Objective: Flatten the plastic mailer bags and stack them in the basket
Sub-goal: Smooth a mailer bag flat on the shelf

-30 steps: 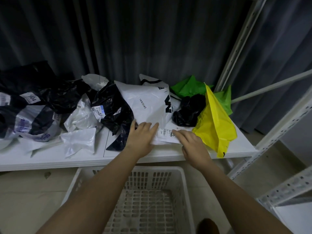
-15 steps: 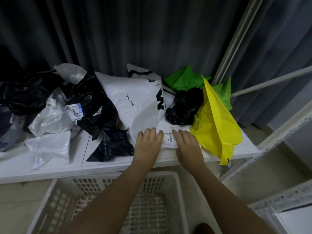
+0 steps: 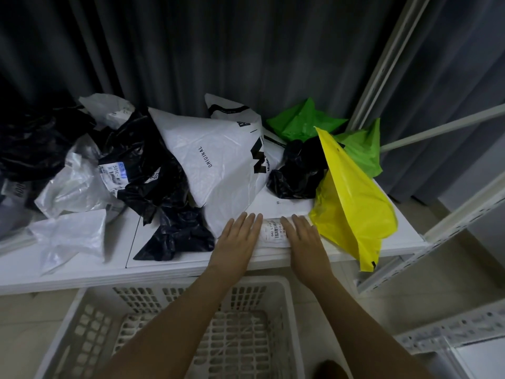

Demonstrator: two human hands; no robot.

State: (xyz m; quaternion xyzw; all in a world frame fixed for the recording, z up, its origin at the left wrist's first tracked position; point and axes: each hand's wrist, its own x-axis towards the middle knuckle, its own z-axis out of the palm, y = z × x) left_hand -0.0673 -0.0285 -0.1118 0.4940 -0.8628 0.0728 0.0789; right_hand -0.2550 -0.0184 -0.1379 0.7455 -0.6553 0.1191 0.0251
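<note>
Basket: a white plastic basket with slotted walls was seen nearest, on the floor just below the shelf edge; both forearms were stretched over it.
Left hand: the left hand was laid flat, fingers straight and together, on the lower edge of the white mailer bag; nothing was gripped.
Right hand: the right hand was laid flat in the same way, beside the printed label, which was seen between the two hands.
White mailer bag: the large white mailer bag, printed "ORIGINAL", was spread on the white shelf, with its far part raised over the pile.
Yellow bag: a yellow bag was placed just right of the right hand, one corner hanging over the shelf edge.
Black bags: crumpled black bags were piled left of the white mailer, and one more to its right.
Clear bags: translucent bags were left at the left side.
Green bag: a green bag was seen at the back.
Background: a dark curtain was hung behind, and a metal rack post stood at the right.
</note>
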